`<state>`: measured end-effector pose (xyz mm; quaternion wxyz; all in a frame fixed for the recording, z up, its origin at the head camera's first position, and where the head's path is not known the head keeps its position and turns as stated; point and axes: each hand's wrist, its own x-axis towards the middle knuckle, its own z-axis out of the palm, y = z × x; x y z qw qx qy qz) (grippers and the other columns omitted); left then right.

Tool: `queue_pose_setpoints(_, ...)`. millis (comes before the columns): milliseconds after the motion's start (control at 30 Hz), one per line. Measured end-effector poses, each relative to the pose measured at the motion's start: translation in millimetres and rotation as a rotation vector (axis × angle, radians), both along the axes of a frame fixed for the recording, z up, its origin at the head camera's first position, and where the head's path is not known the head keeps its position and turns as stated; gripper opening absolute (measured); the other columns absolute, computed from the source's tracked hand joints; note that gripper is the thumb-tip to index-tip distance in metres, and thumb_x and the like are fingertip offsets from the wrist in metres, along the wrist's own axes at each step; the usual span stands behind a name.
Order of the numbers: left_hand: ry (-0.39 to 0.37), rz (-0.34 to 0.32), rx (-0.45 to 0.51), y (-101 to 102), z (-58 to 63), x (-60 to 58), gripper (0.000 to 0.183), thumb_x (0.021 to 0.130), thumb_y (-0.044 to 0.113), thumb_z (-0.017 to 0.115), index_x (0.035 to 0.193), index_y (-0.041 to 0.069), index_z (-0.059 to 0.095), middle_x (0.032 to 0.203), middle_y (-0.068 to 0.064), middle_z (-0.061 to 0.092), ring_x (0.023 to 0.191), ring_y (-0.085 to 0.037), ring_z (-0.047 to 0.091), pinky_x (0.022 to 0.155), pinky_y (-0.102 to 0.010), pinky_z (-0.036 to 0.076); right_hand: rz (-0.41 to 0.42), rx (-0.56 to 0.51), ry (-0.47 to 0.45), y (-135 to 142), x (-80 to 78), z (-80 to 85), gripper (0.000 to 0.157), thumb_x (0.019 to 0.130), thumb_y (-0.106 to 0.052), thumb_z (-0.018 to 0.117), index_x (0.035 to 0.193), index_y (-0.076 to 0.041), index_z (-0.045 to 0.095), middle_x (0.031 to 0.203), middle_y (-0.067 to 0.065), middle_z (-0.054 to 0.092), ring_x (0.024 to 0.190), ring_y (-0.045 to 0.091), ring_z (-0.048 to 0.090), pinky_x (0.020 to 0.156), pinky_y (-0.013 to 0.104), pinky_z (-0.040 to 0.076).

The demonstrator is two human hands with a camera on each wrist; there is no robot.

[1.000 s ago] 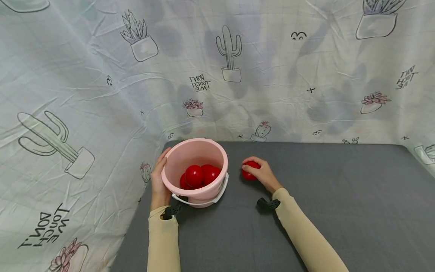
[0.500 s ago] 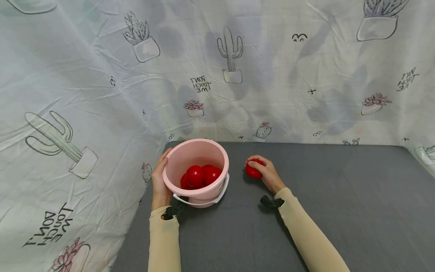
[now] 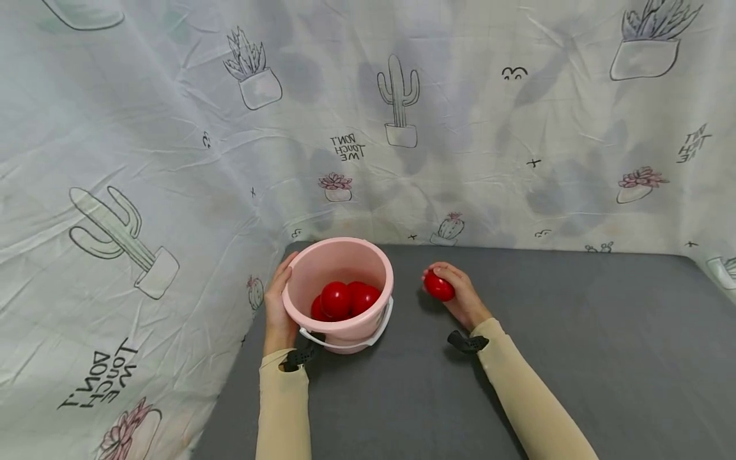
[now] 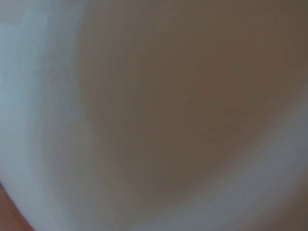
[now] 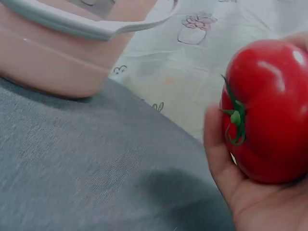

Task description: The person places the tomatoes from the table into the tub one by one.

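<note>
A pink bucket (image 3: 299,319) with a white handle stands on the grey table, and several red tomatoes (image 3: 336,300) lie inside it. My left hand (image 3: 280,313) holds the bucket's left side, fingers bent round the outer wall; the thumb is hidden. To the right of the bucket, my right hand (image 3: 464,297) grips another red tomato (image 3: 440,287) just above the table. In the right wrist view this tomato (image 5: 274,110) shows a green stem (image 5: 236,117) and sits in the palm between fingers and thumb. The bucket fills the left wrist view, blurred.
A pale cloth printed with cacti (image 3: 397,96) hangs behind and to the left of the table. The grey tabletop (image 3: 575,332) extends to the right. Each wrist wears a black strap (image 3: 468,342) over a beige sleeve (image 3: 531,390).
My right hand has lifted the tomato slightly from the table and turned it, moving a little right. My left hand stays on the bucket. The head view has shifted slightly.
</note>
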<state>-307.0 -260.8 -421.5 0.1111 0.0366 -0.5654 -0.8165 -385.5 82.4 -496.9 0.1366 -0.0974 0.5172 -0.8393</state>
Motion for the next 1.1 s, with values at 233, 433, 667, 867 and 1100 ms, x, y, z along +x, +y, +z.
queue_pose_setpoints(233, 0.008, -0.003, 0.000, -1, 0.9, -0.4, 0.044, 0.107, 0.031, 0.033, 0.146, 0.021, 0.050, 0.149, -0.001, 0.049, 0.136, -0.021, 0.045, 0.119, -0.044, 0.036, 0.018, 0.034, 0.060, -3, -13.9, 39.9, 0.021, 0.103, -0.025, 0.056, 0.116, -0.010, 0.059, 0.113, 0.003, 0.069, 0.107, 0.018, 0.069, 0.090, 0.034, 0.060)
queue_pose_setpoints(433, -0.001, 0.012, 0.008, 0, 1.2, 0.5, 0.043, 0.107, 0.029, 0.033, 0.145, 0.020, 0.051, 0.148, -0.001, 0.051, 0.134, -0.020, 0.047, 0.117, -0.041, 0.038, 0.035, 0.086, 0.162, -9, -29.1, 95.1, 0.018, 0.101, -0.025, 0.058, 0.112, -0.013, 0.063, 0.113, 0.002, 0.066, 0.106, 0.018, 0.066, 0.089, 0.034, 0.060)
queue_pose_setpoints(667, 0.016, 0.009, 0.026, -1, 1.6, 1.1, 0.044, 0.107, 0.029, 0.032, 0.145, 0.018, 0.050, 0.148, -0.003, 0.050, 0.134, -0.021, 0.047, 0.117, -0.041, 0.038, 0.089, 0.119, 0.288, -18, -43.2, 163.4, 0.015, 0.097, -0.018, 0.061, 0.111, -0.014, 0.066, 0.112, 0.003, 0.068, 0.105, 0.021, 0.064, 0.085, 0.034, 0.061)
queue_pose_setpoints(867, 0.014, 0.010, 0.026, -1, 2.2, 1.7, 0.044, 0.107, 0.029, 0.031, 0.146, 0.018, 0.050, 0.148, -0.002, 0.050, 0.133, -0.020, 0.048, 0.115, -0.040, 0.040, 0.123, 0.127, 0.368, -36, -50.0, 208.7, 0.016, 0.094, -0.019, 0.066, 0.109, -0.014, 0.067, 0.114, 0.006, 0.067, 0.106, 0.026, 0.062, 0.083, 0.035, 0.061)
queue_pose_setpoints(1100, 0.003, 0.001, 0.033, 0, 2.4, 2.5, 0.044, 0.108, 0.029, 0.031, 0.147, 0.018, 0.048, 0.149, -0.003, 0.049, 0.133, -0.020, 0.047, 0.116, -0.038, 0.038, 0.293, 0.100, 0.417, -71, -50.2, 235.8, 0.016, 0.092, -0.016, 0.061, 0.106, -0.011, 0.068, 0.111, 0.010, 0.067, 0.105, 0.028, 0.063, 0.082, 0.035, 0.061)
